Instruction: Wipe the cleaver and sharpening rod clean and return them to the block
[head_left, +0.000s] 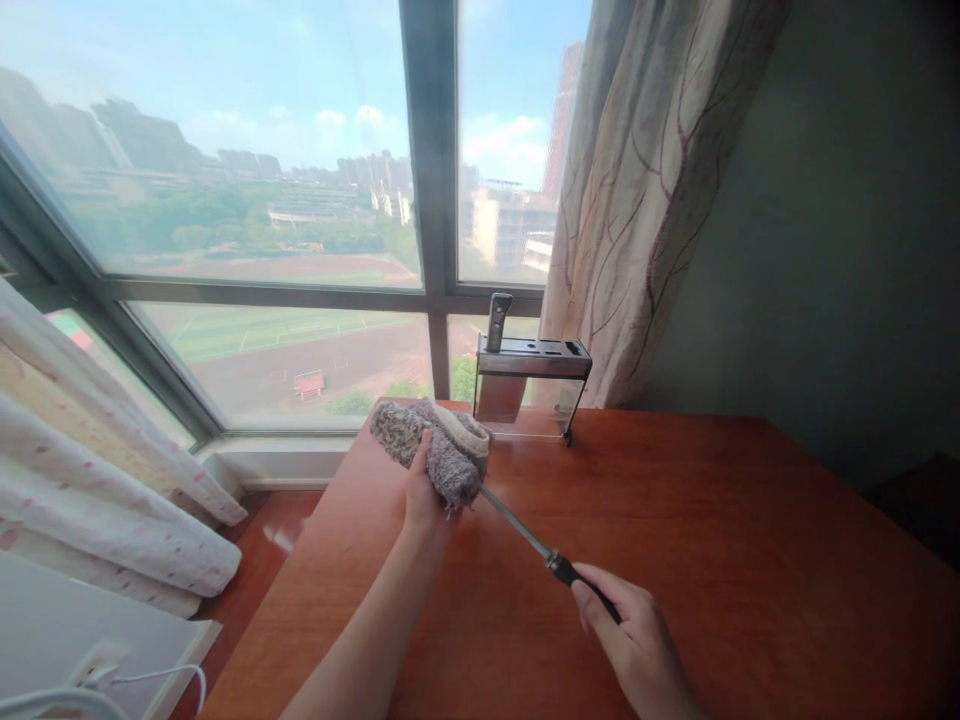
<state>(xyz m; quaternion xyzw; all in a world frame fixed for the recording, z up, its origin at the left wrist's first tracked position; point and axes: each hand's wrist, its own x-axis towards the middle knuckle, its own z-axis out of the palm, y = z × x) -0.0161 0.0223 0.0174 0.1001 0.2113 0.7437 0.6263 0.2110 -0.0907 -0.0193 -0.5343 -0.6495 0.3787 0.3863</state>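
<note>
My left hand (pixel 429 495) is closed on a bunched grey cloth (pixel 450 465) with a pale edge, held above the table. The cloth is wrapped around the far end of a honing steel (pixel 517 522), whose tip is hidden in it. In my right hand (pixel 626 620) is the steel's black handle, which points toward me at the lower right. Beyond the cloth stands a knife block (pixel 536 357) with a slotted top and clear sides. A knife (pixel 498 322) sits upright in its left slot, its broad blade showing through the clear side.
The reddish-brown wooden table (pixel 720 540) reaches to the window (pixel 300 200) at the back. A patterned curtain (pixel 637 180) hangs behind the block on the right, and another curtain (pixel 97 480) at the left. A white cable (pixel 172 672) runs from the wall at lower left.
</note>
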